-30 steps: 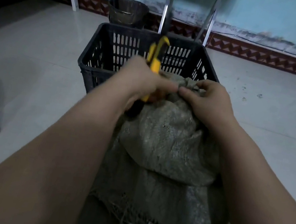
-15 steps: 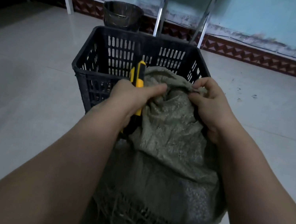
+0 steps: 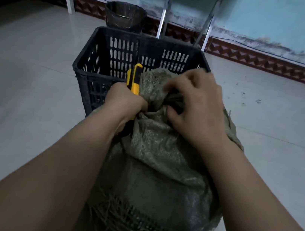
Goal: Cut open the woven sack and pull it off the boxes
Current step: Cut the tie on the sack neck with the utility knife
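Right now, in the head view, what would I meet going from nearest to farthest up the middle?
First the woven sack → black crate → dark bucket → blue wall. Left out: the left hand with the yellow knife and the right hand, overlapping the sack's top.

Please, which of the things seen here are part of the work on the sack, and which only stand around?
In the job:
woven sack, bunched top gripped by the right hand
yellow utility knife, held in the left hand beside that top

Just standing about:
black plastic crate behind the sack
dark bucket by the wall
metal legs near it
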